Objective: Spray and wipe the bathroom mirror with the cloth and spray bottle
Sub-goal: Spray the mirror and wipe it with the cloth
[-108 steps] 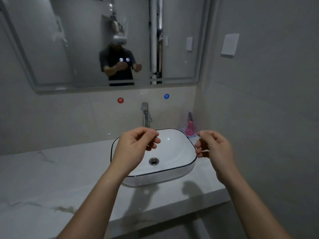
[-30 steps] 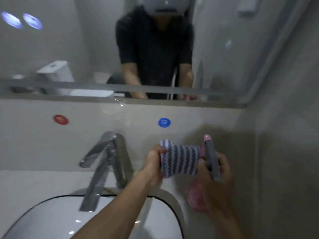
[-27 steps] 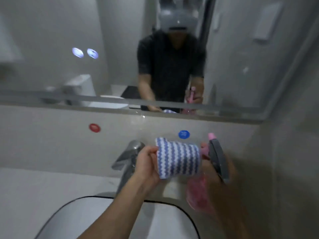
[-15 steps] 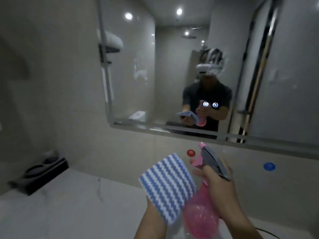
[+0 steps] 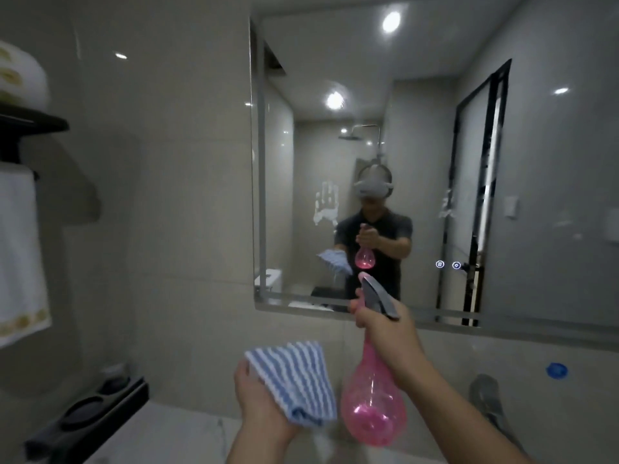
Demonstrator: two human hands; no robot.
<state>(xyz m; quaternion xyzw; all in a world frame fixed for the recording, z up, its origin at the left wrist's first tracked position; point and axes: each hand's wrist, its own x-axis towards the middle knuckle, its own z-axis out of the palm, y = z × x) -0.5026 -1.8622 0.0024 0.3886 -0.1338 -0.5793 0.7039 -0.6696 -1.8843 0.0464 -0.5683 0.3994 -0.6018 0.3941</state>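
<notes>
The large wall mirror (image 5: 418, 135) fills the upper middle and right, with a white handprint smear (image 5: 326, 204) on its left part and a fainter smear (image 5: 447, 205) further right. My right hand (image 5: 385, 324) grips the neck of a pink spray bottle (image 5: 371, 406) with a grey trigger head, its nozzle pointing at the mirror's lower edge. My left hand (image 5: 259, 401) holds a blue-and-white striped cloth (image 5: 296, 375) low, to the left of the bottle. The mirror reflects a person holding both items.
A white towel (image 5: 18, 256) hangs from a black rack at the far left. A black tray with round holders (image 5: 90, 413) sits on the pale marble counter (image 5: 187, 437). The metal faucet (image 5: 485, 396) and a blue wall dot (image 5: 556, 370) are at lower right.
The view has swung up and left from the basin to the mirror. Both hands picked up the cloth and bottle; the bottle has risen toward the mirror and the cloth has dropped lower left.
</notes>
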